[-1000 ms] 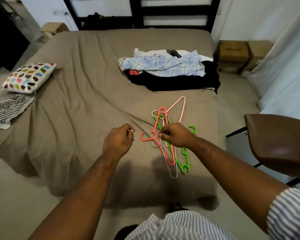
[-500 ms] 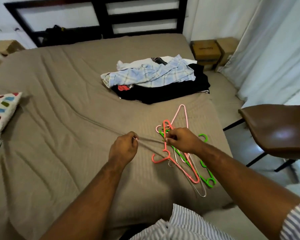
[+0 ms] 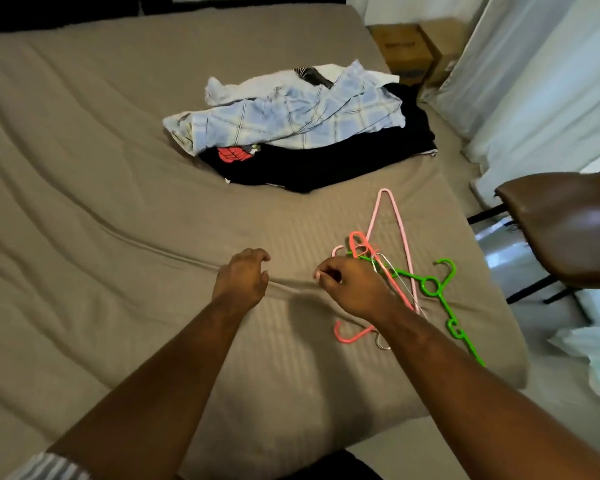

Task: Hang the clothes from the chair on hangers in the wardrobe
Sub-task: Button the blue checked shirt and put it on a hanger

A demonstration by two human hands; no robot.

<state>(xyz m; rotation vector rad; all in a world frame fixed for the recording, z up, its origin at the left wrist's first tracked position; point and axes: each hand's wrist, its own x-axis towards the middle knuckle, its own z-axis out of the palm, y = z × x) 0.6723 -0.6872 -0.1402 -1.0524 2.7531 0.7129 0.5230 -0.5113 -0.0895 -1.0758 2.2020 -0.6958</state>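
A pile of clothes lies on the brown bed [image 3: 84, 174], with a light blue checked shirt [image 3: 291, 123] on top of black garments [image 3: 326, 164]. Several hangers lie tangled near the bed's right corner: a coral one [image 3: 348, 336], a pink one [image 3: 395, 220], a green one [image 3: 433, 287] and a thin wire one. My right hand [image 3: 354, 289] sits on the tangle, its curled fingers pinching the coral hanger, whose middle it hides. My left hand [image 3: 241, 278] hovers just left of it over a sheet crease, fingers loosely curled, holding nothing. No wardrobe is in view.
A brown chair [image 3: 568, 223] on black legs stands right of the bed with nothing on its seat. Cardboard boxes [image 3: 409, 46] sit by the far right corner. A white curtain [image 3: 533, 81] hangs along the right side, above a strip of floor.
The camera has turned right and moved closer, so the pillow and headboard have left the view. My left hand's fingers have loosened. My right hand stays on the coral hanger.
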